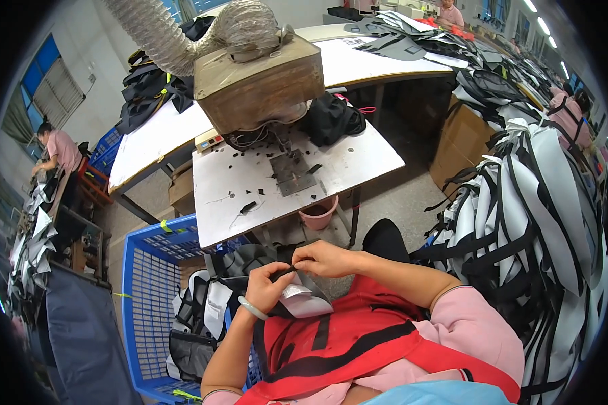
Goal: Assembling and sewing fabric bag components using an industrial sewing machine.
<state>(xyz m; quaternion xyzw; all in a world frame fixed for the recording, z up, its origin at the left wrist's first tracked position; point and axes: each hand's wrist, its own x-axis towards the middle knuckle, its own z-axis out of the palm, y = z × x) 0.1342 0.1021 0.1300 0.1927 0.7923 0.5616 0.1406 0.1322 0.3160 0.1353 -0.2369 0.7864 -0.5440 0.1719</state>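
Observation:
Just over my lap, my left hand [267, 285] and my right hand [323, 259] meet, fingers pinched close together. Between them runs the edge of a grey and black fabric piece [305, 305], with a dark strip at the fingertips mostly hidden. The piece's pale, shiny side hangs down against my red apron [331, 337]. More dark grey fabric [246, 260] lies beyond my left hand, beside the table edge. Ahead stands a white worktable [230, 223] with a small metal plate [294, 173] under a boxy machine hood [257, 84]. Black scraps [248, 208] are scattered around the plate.
To my left a blue plastic basket [132, 297] holds grey and black fabric pieces. Heaped grey pieces with black straps [520, 209] crowd my right side. A pink bucket [319, 214] stands under the table. A black bundle [334, 120] rests beside the machine. Other people work farther off.

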